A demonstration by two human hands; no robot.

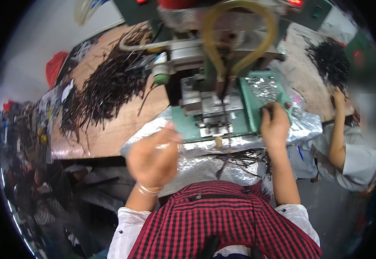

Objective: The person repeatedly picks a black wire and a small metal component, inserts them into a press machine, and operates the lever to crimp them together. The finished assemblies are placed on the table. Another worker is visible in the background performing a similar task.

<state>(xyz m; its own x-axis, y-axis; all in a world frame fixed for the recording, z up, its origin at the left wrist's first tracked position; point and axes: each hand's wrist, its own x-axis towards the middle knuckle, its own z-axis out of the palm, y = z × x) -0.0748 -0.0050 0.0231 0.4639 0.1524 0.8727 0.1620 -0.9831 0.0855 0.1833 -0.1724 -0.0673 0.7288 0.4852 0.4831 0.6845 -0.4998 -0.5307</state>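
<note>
My left hand (153,157), smeared by motion, is in front of the bench press machine (214,97), left of its metal die (214,127). Its fingers are too blurred to tell what they hold. My right hand (276,125) is at the right side of the green tray (252,118), fingers curled in toward the thumb. A dark patch shows between them; I cannot make out what it is. Small shiny metal pieces (263,88) fill the tray's back part. A thin dark strip (227,125) hangs down at the die.
Dark strips (110,84) are heaped on the wooden table at left. More strips (244,162) lie on silvery sheeting (192,166) before me. A yellowish hose (207,39) loops over the machine. At right, another person's hand (338,97) is near a black pile (330,60).
</note>
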